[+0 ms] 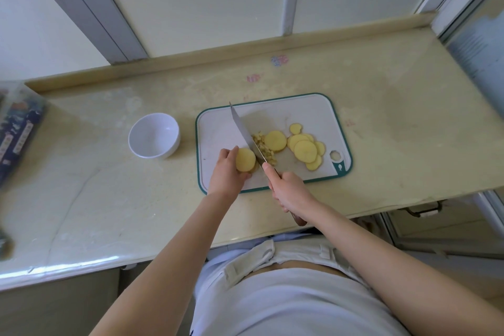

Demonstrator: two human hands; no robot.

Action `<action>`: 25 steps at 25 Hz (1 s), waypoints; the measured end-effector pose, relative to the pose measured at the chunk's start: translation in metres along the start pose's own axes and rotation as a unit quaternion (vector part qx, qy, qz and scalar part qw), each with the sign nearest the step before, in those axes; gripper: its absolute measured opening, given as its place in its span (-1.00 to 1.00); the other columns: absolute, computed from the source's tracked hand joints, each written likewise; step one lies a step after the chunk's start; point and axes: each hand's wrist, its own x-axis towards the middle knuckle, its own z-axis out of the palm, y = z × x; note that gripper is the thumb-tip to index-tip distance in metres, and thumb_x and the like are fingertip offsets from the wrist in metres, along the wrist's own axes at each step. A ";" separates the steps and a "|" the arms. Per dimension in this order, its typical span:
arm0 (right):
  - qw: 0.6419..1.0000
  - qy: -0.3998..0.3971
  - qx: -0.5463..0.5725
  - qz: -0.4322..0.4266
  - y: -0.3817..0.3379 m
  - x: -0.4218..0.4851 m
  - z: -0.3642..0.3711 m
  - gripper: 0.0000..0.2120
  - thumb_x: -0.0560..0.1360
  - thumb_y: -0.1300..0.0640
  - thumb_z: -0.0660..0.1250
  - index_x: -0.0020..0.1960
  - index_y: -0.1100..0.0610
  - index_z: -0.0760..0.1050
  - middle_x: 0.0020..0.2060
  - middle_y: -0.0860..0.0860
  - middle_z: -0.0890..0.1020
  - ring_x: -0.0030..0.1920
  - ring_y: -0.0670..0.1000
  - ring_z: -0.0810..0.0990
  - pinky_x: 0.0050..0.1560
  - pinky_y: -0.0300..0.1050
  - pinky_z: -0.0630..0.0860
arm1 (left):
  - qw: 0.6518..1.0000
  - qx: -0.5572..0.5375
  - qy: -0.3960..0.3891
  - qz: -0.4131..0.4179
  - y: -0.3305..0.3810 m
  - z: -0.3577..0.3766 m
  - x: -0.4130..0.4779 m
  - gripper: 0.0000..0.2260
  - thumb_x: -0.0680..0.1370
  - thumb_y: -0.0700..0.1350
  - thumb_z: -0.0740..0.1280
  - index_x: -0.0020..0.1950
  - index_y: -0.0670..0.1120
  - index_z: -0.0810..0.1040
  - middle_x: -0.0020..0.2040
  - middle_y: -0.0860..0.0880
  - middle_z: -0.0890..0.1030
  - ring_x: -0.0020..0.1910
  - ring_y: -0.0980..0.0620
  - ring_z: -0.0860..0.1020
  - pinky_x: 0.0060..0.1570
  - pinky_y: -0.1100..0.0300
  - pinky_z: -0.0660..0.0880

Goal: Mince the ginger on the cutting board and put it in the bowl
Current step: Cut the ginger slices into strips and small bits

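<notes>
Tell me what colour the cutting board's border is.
Dark teal, framing the white rectangular plastic cutting board; the head view shows it best.

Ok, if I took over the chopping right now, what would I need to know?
Left hand holds a stack of ginger slices on the board. Right hand grips the knife, blade beside that stack.
Done: a small pile of minced bits right of the blade.
Left: the held stack and the loose slices further right need mincing; the bowl, left of the board, holds nothing yet.
</notes>
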 end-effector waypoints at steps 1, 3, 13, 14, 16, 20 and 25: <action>1.000 0.001 -0.001 -0.004 0.000 0.000 0.002 -0.47 0.60 -0.28 0.07 -0.37 0.08 0.18 -0.53 -0.03 0.23 -0.62 -0.07 0.19 -0.58 -0.28 0.19 | 1.000 -0.010 0.006 -0.003 0.000 0.001 -0.001 -0.35 0.47 -0.16 0.42 0.48 -0.14 0.19 0.32 -0.10 0.33 0.24 -0.09 0.41 0.22 0.15 0.34; 1.000 0.006 -0.006 -0.010 -0.001 0.001 0.004 -0.47 0.60 -0.28 0.06 -0.36 0.08 0.19 -0.53 -0.03 0.25 -0.60 -0.07 0.21 -0.56 -0.27 0.21 | 0.999 -0.031 0.015 -0.012 0.001 0.003 0.000 -0.35 0.48 -0.18 0.41 0.49 -0.14 0.18 0.32 -0.11 0.33 0.26 -0.09 0.40 0.23 0.18 0.32; 0.999 0.000 0.045 0.005 -0.011 -0.004 -0.011 -0.51 0.59 -0.27 0.09 -0.32 0.08 0.22 -0.56 -0.08 0.20 -0.58 -0.07 0.14 -0.57 -0.26 0.13 | 0.998 -0.053 0.021 -0.026 -0.002 0.008 0.001 -0.35 0.42 -0.07 0.46 0.44 -0.12 0.27 0.30 -0.10 0.35 0.29 -0.09 0.35 0.27 0.06 0.35; 0.999 0.000 0.044 0.004 -0.012 -0.005 -0.012 -0.51 0.59 -0.27 0.09 -0.31 0.09 0.23 -0.56 -0.07 0.21 -0.58 -0.06 0.14 -0.56 -0.27 0.13 | 0.999 -0.042 0.022 -0.022 -0.002 0.008 0.000 -0.36 0.42 -0.08 0.46 0.43 -0.12 0.28 0.30 -0.10 0.36 0.29 -0.08 0.35 0.26 0.08 0.34; 0.999 -0.002 0.036 0.005 -0.015 -0.007 -0.015 -0.52 0.59 -0.27 0.09 -0.30 0.09 0.24 -0.54 -0.05 0.21 -0.57 -0.05 0.15 -0.56 -0.28 0.14 | 0.999 -0.035 0.018 -0.018 -0.002 0.009 0.000 -0.38 0.43 -0.05 0.45 0.42 -0.12 0.28 0.30 -0.10 0.35 0.29 -0.07 0.33 0.26 0.08 0.33; 1.000 -0.015 0.021 0.016 -0.018 -0.014 -0.017 -0.52 0.59 -0.27 0.08 -0.29 0.08 0.24 -0.53 -0.06 0.21 -0.55 -0.04 0.14 -0.55 -0.30 0.12 | 0.995 -0.089 0.025 -0.036 -0.003 0.009 0.003 -0.45 0.48 0.03 0.39 0.40 -0.12 0.32 0.26 -0.08 0.39 0.21 -0.06 0.41 0.23 0.04 0.40; 0.999 -0.035 -0.018 0.018 -0.017 -0.020 -0.020 -0.51 0.59 -0.28 0.05 -0.32 0.07 0.21 -0.51 -0.02 0.21 -0.55 -0.03 0.14 -0.53 -0.29 0.12 | 0.989 -0.122 0.062 -0.051 -0.002 0.009 0.004 -0.60 0.49 -0.17 0.39 0.31 -0.16 0.44 0.18 -0.08 0.47 0.04 -0.01 0.50 0.00 0.27 0.38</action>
